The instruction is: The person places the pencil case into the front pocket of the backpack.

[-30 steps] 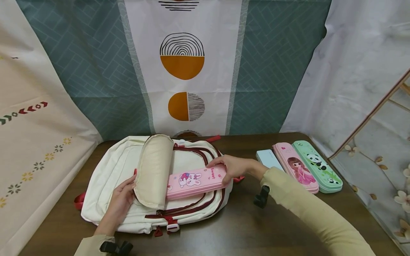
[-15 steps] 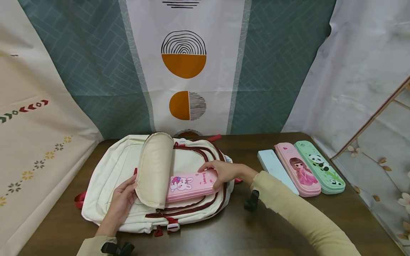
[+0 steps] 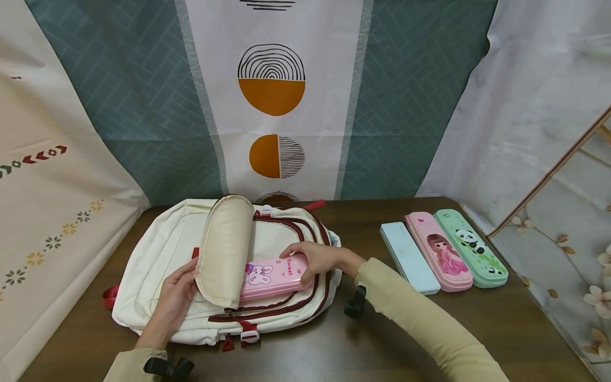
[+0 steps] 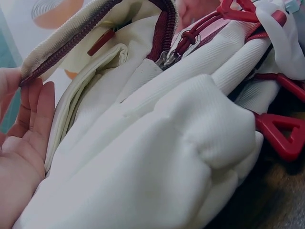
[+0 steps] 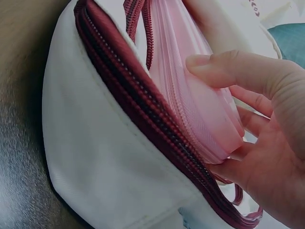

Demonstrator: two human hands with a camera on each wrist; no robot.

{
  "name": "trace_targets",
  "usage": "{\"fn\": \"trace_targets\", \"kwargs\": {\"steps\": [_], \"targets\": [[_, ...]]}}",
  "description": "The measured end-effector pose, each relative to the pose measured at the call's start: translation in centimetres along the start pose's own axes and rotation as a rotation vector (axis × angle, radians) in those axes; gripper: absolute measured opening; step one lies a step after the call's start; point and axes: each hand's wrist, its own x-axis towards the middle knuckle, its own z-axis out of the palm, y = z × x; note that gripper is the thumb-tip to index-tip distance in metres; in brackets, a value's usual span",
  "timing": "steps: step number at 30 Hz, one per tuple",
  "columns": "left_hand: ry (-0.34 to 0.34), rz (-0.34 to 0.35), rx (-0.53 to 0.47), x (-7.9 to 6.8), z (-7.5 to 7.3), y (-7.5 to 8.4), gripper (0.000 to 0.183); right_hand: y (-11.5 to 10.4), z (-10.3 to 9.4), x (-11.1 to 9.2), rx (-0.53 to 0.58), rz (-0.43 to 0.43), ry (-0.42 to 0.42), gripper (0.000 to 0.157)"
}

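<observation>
A white backpack with dark red zippers lies flat on the table. My left hand pinches the zippered edge of its cream pocket flap and holds the flap folded back. In the left wrist view, thumb and fingers meet on that flap edge. My right hand grips the right end of a pink pencil case printed with a bunny and "Sweet". The case's left end is hidden beneath the flap. In the right wrist view, my thumb presses the top of the pink case, fingers around its far end.
On the right side of the table lie a pale blue box, a pink pencil case with a doll print and a green panda pencil case, side by side. Patterned cloths hang behind the table.
My right hand has slid the pink bunny case leftward, further under the flap. The left hand keeps its pinch on the flap. The pale blue box is now less covered by my arm.
</observation>
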Motion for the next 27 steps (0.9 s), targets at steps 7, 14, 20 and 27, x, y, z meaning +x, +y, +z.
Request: {"fn": "trace_targets", "kwargs": {"steps": [7, 14, 20, 27], "targets": [[0.024, -0.018, 0.119, 0.1, 0.3, 0.7, 0.038, -0.1, 0.3, -0.3, 0.033, 0.023, 0.008, 0.068], [0.066, 0.032, 0.595, 0.3, 1.1, 2.8, 0.026, -0.1, 0.4, -0.9, -0.028, 0.032, 0.041, 0.071], [0.037, 0.134, 0.833, 0.5, 2.6, 3.6, 0.027, -0.2, 0.6, -1.3, -0.070, 0.050, 0.073, 0.071], [0.049, 0.229, 0.906, 0.2, 2.9, 2.8, 0.029, -0.1, 0.7, -1.5, -0.063, 0.046, 0.080, 0.069]]}}
